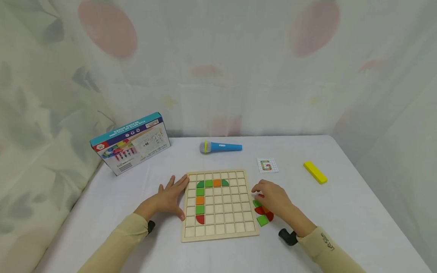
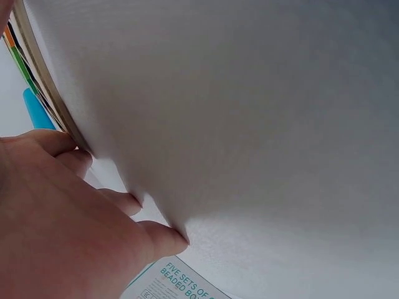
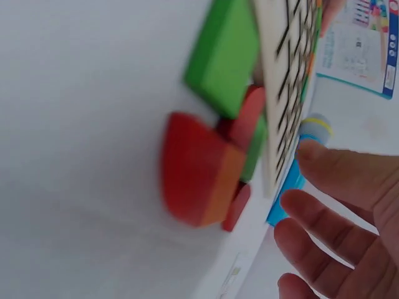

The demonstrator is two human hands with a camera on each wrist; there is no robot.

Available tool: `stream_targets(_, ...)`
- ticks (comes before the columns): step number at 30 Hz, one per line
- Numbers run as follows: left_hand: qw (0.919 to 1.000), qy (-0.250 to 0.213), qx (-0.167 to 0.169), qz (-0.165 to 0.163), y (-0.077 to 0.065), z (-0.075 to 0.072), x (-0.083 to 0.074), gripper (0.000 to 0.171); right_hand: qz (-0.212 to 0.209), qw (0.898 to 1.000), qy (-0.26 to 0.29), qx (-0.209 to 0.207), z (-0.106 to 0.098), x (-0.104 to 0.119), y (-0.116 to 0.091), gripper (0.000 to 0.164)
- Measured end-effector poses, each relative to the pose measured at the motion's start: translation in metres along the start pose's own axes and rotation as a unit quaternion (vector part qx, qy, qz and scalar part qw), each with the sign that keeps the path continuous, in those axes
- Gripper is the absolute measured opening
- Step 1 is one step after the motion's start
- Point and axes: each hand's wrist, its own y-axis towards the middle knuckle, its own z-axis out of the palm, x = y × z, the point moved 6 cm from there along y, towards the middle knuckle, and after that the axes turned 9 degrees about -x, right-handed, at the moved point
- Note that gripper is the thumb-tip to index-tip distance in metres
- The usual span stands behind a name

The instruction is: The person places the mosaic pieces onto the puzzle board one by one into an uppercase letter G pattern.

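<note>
A wooden grid board [image 1: 229, 229] lies flat on the table. Green and orange squares plus green and red rounded tiles fill part of its top and left cells. Along the board's left edge, my left hand [image 1: 168, 199] rests with fingers spread, thumb and fingertips right at the rim. My right hand [image 1: 274, 196] hovers over loose tiles beside the right edge, fingers loosely bent and nothing between them. Those tiles include a green square [image 1: 262, 220], red rounded pieces [image 3: 190, 171] and an orange one [image 3: 221, 187]; the hand partly hides them in the head view.
Behind the board lies a blue toy microphone [image 1: 225, 147]. A small pattern card [image 1: 268, 165] with a coloured G-like shape sits at the upper right, and a yellow block [image 1: 315, 172] is farther right. At the back left stands a printed box [image 1: 136, 146].
</note>
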Motion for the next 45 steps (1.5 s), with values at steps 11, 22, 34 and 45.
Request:
stream_targets(11,1.0,0.001,0.0,-0.003,-0.001,-0.002,-0.001,0.137,-0.038,0.998,-0.029,0.04,0.005,-0.005,-0.007,0.016)
stream_targets(22,1.0,-0.002,0.0,-0.009,-0.003,-0.002,-0.001,0.137,-0.054,0.995,-0.075,0.025,0.003,-0.005,-0.003,0.015)
stream_targets(34,0.9999,0.006,0.005,-0.009,-0.001,0.003,0.001,0.139,-0.052,0.993,-0.097,0.03,0.005,-0.009,0.001,0.021)
stream_targets(45,1.0,0.0,0.004,-0.006,0.0,0.002,0.003,0.138,-0.084,0.992,-0.085,-0.03,0.004,0.013,0.005,0.024)
